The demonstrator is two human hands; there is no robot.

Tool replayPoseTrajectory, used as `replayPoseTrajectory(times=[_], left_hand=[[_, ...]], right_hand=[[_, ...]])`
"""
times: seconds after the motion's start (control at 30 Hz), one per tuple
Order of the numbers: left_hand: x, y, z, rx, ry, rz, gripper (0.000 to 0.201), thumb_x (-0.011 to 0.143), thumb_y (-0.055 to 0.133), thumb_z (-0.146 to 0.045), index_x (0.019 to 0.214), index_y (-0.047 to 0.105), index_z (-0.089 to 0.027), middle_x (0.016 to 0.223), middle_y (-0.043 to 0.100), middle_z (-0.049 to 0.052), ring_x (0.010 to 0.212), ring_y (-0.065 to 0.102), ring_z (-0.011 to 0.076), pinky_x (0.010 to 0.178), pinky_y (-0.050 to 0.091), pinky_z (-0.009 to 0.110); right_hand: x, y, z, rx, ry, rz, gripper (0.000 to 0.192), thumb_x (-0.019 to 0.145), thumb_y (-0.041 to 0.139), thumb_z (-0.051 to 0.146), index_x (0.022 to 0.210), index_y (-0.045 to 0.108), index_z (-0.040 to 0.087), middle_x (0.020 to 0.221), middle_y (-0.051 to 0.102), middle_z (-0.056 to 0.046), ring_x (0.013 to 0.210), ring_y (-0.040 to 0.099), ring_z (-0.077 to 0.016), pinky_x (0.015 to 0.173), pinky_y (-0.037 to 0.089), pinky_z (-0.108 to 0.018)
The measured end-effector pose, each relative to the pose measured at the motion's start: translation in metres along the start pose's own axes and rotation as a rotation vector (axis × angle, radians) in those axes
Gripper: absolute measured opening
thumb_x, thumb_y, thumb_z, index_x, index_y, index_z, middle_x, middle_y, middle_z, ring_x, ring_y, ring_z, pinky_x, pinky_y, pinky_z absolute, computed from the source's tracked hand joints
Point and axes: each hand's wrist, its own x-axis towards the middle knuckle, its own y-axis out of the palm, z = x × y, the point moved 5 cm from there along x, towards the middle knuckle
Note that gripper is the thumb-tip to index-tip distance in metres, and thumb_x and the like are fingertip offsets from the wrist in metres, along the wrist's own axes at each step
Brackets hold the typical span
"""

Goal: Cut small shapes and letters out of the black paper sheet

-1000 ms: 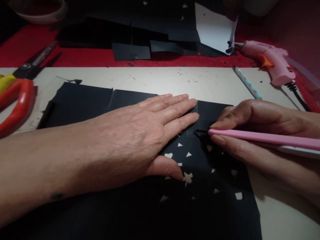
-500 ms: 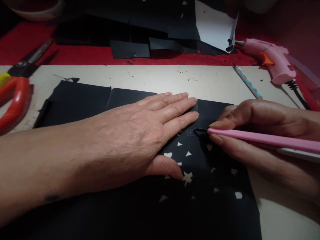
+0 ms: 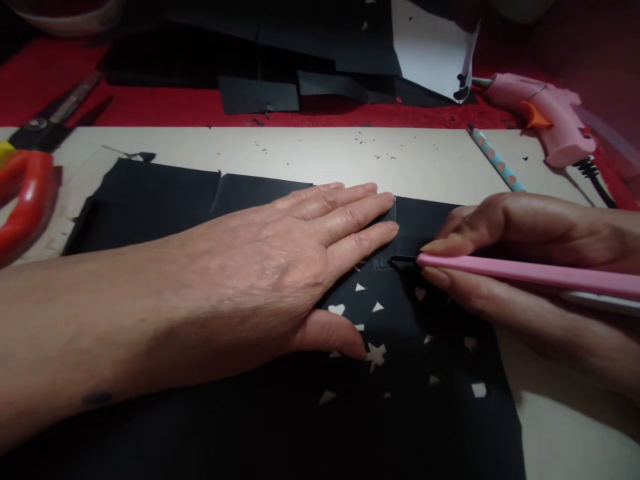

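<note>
A sheet of black card lies before me, with small cut-out hearts, triangles and a star showing pale through it. My left hand rests flat on the card, fingers stretched out and thumb spread near the star-shaped hole. Between thumb and fingers, my right hand grips a pink craft knife. Its thin dark tip touches the card beside a small faint outlined shape, just right of my left fingertips. The far end of the knife runs out of view.
Orange-handled scissors lie at the left. Behind are black card pieces and a white sheet on a red surface. A pink glue gun and a dotted blue pencil lie at the right. Tiny black scraps dot the white board.
Faint lines inside the small outlined shape look different now, and the knife tip has barely shifted. My left hand stays flat in place. The view has moved very slightly.
</note>
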Motion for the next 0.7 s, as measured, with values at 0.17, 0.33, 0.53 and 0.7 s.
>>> replayPoseTrajectory(times=[0.17,0.33,0.53,0.7], left_hand=[[-0.001,-0.002,0.001,-0.017,-0.010,0.014,0.090,0.103,0.039,-0.079,0.171,0.034,-0.021,0.182,0.017,0.008,0.168,0.020,0.0378,0.138,0.020,0.057],[-0.004,-0.004,0.001,-0.049,-0.020,0.000,0.089,0.100,0.047,-0.078,0.170,0.037,-0.023,0.182,0.021,0.007,0.167,0.023,0.0399,0.138,0.022,0.056],[-0.003,-0.004,0.001,-0.067,-0.022,-0.014,0.088,0.099,0.055,-0.075,0.169,0.039,-0.024,0.181,0.023,0.008,0.166,0.025,0.0410,0.138,0.023,0.057],[-0.003,-0.005,0.000,-0.074,-0.023,-0.011,0.088,0.099,0.054,-0.076,0.169,0.039,-0.024,0.181,0.022,0.007,0.167,0.023,0.0414,0.138,0.023,0.059]], right_hand=[[-0.007,-0.008,-0.010,0.085,0.006,-0.089,0.032,0.085,0.077,0.064,0.084,0.071,0.032,0.064,0.066,-0.001,0.071,0.072,-0.0255,0.051,0.057,-0.031],[-0.004,-0.009,-0.007,0.076,-0.008,-0.064,0.031,0.083,0.078,0.062,0.084,0.072,0.032,0.065,0.066,-0.002,0.072,0.072,-0.0256,0.051,0.057,-0.030],[0.002,-0.003,0.000,-0.021,0.001,0.019,0.022,0.086,0.077,0.053,0.079,0.073,0.032,0.079,0.079,0.001,0.066,0.075,-0.0212,0.045,0.051,-0.028],[0.001,-0.003,0.000,-0.085,-0.038,0.058,0.026,0.091,0.072,0.060,0.085,0.073,0.035,0.091,0.084,0.004,0.073,0.079,-0.0211,0.044,0.046,-0.029]])
